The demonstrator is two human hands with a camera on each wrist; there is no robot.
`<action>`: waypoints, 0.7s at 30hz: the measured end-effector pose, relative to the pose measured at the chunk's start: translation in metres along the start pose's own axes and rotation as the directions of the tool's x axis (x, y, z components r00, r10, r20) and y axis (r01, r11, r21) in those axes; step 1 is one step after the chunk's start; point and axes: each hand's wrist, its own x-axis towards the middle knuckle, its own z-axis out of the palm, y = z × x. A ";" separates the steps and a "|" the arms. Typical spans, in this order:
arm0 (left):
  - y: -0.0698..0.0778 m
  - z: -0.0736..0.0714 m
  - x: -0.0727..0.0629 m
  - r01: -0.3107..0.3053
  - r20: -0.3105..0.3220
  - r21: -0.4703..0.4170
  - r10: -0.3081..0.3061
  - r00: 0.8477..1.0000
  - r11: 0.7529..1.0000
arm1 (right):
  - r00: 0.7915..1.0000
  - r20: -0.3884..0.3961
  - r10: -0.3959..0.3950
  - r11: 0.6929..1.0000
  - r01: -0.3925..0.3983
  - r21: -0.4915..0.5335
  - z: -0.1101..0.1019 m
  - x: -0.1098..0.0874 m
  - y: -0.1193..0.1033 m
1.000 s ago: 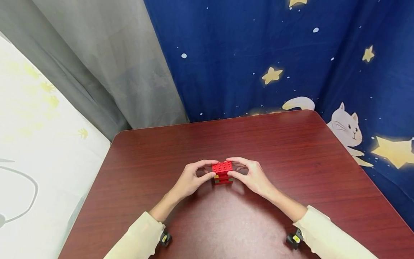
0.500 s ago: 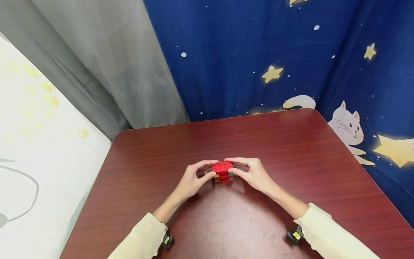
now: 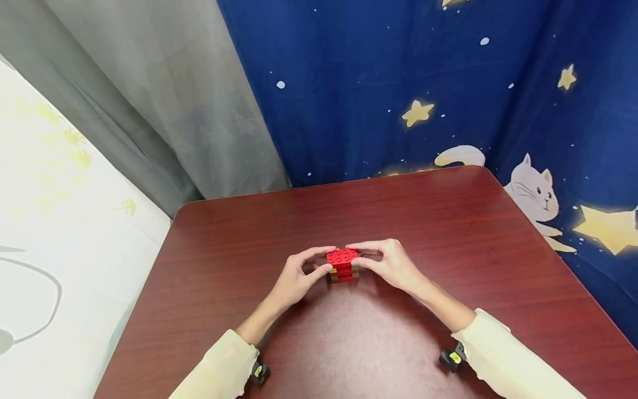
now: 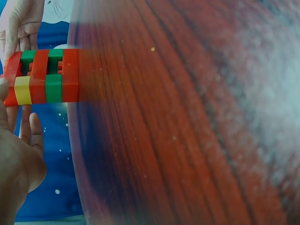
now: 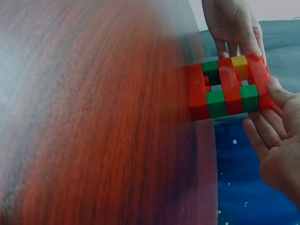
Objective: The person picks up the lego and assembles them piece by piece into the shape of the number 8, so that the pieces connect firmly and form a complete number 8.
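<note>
A small stack of toy building bricks (image 3: 343, 272) stands upright on the table. Three red layers are parted by small green and yellow bricks with open gaps. On top is a red studded brick (image 3: 341, 256). My left hand (image 3: 293, 281) pinches the stack's upper left end between thumb and fingers. At the upper right end, my right hand (image 3: 397, 270) pinches it the same way. The left wrist view shows a yellow brick (image 4: 22, 90) and a green brick (image 4: 54, 88) on the near side. Two green bricks, one a lower green brick (image 5: 216, 103), face the right wrist camera.
The dark red wooden table (image 3: 349, 332) spreads around the stack. Behind it hang a grey curtain (image 3: 199, 111) and a blue star-printed curtain (image 3: 369, 83). White patterned cloth (image 3: 65, 233) lies beyond the left edge. Small black devices sit at both wrists.
My right thumb and fingers have shifted slightly upward on the stack's right end, showing more of a green brick there. My left hand keeps its grip, and the stack stays in place.
</note>
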 end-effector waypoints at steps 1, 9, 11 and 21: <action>0.000 0.000 0.000 -0.002 0.000 0.002 0.002 1.000 1.000 | 1.000 0.001 0.002 1.000 -0.002 0.002 0.000 0.000 0.000; 0.000 0.000 0.000 -0.003 -0.007 0.015 0.003 1.000 1.000 | 1.000 -0.016 -0.022 1.000 0.022 -0.008 0.002 -0.002 0.000; -0.001 0.001 0.000 0.001 -0.008 0.016 -0.001 1.000 1.000 | 0.999 -0.024 -0.041 0.999 0.041 -0.028 0.002 -0.003 0.001; 0.001 0.007 -0.003 0.023 -0.055 0.011 -0.022 0.998 1.000 | 0.997 0.002 -0.079 0.995 0.079 -0.066 0.005 -0.006 0.004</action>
